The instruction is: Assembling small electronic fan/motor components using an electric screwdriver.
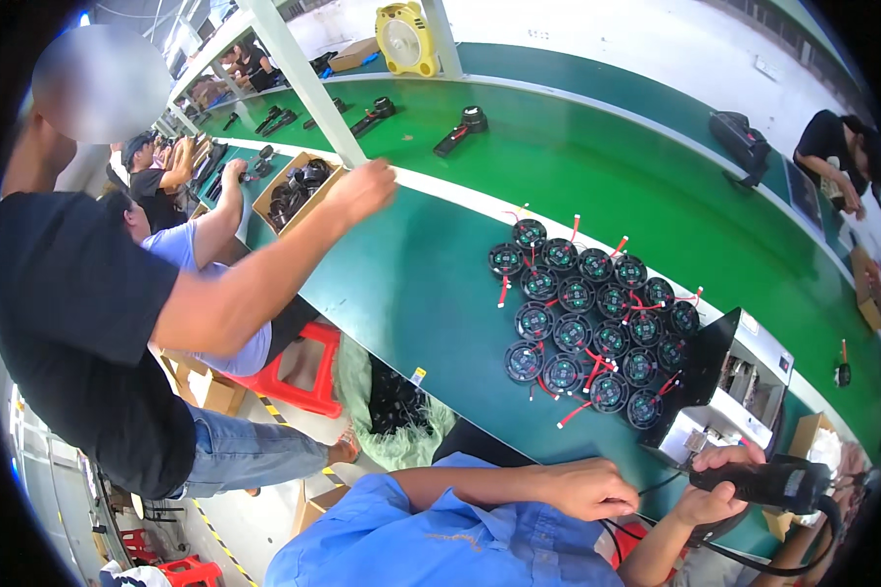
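While the wearer leans over a green bench, the parts of the scene read as follows.

Right hand [715, 489]: fingers wrapped tight around the handle of a black power tool [768, 481], low at the right edge of the bench; a black cable runs down from the tool's rear.

Left hand [592, 487]: rests palm-down on the near edge of the bench, fingers loosely curled with nothing between them (a thin black wire passes just beside the fingertips).

Discs [592, 318]: a cluster of round black parts with greenish centres and short red leads, lying flat on the bench in rough rows, beyond both hands and well apart from them.

Machine [739, 391]: a small grey box with a raised black panel, just right of the discs and directly above the right hand.

Bench [431, 284]: dark green top with a white strip along its far side; a brighter green belt [597, 157] runs behind it, carrying a few black tools.

Standing person [88, 323]: at left in a black shirt and jeans, one arm stretched out, the hand [362, 188] gripping a white frame post [299, 73].

Carton [294, 191]: an open box of black parts, beside that post.

Fan [404, 37]: yellow, at the far top of the view.

Stool [299, 377]: red, beside the bench at left, with a seated person on it.
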Action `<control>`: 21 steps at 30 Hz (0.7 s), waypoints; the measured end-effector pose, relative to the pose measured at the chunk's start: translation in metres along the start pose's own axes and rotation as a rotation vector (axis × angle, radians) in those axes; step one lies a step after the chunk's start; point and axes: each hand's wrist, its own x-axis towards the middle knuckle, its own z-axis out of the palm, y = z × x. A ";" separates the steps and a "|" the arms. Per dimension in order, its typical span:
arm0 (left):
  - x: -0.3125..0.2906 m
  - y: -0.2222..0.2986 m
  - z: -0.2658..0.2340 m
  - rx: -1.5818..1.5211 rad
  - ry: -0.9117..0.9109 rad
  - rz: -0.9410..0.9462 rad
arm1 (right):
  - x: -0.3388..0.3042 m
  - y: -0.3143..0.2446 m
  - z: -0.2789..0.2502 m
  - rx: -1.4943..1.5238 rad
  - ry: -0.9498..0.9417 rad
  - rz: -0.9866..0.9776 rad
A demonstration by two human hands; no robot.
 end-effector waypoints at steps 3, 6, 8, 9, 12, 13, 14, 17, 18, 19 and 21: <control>-0.001 -0.001 0.000 -0.024 -0.006 -0.011 | 0.001 0.000 0.002 -0.007 0.006 -0.007; -0.002 0.001 -0.002 -0.013 0.001 -0.021 | 0.002 0.001 0.006 -0.002 -0.004 0.006; -0.001 0.001 -0.002 -0.010 0.007 -0.003 | 0.002 0.002 0.003 0.005 0.009 -0.004; -0.001 0.000 -0.001 0.000 0.023 -0.016 | 0.001 0.003 -0.001 -0.019 -0.002 -0.002; 0.001 0.000 0.002 -0.014 0.071 0.051 | 0.002 0.000 -0.006 -0.025 -0.019 0.000; 0.000 0.000 0.003 -0.002 0.087 0.040 | 0.002 0.001 -0.006 -0.015 -0.028 0.000; 0.000 -0.001 0.005 -0.023 0.096 0.056 | 0.002 0.000 -0.007 -0.013 -0.037 -0.004; -0.001 -0.002 0.005 -0.032 0.103 0.059 | 0.002 0.001 -0.005 -0.026 -0.043 0.006; -0.001 -0.001 0.005 -0.025 0.092 0.047 | 0.002 0.000 -0.004 -0.045 -0.031 0.009; -0.001 -0.001 0.004 -0.024 0.097 0.045 | 0.002 0.000 -0.003 -0.042 -0.035 0.012; -0.002 0.000 0.004 -0.027 0.092 0.041 | 0.002 -0.001 -0.001 -0.052 -0.040 0.002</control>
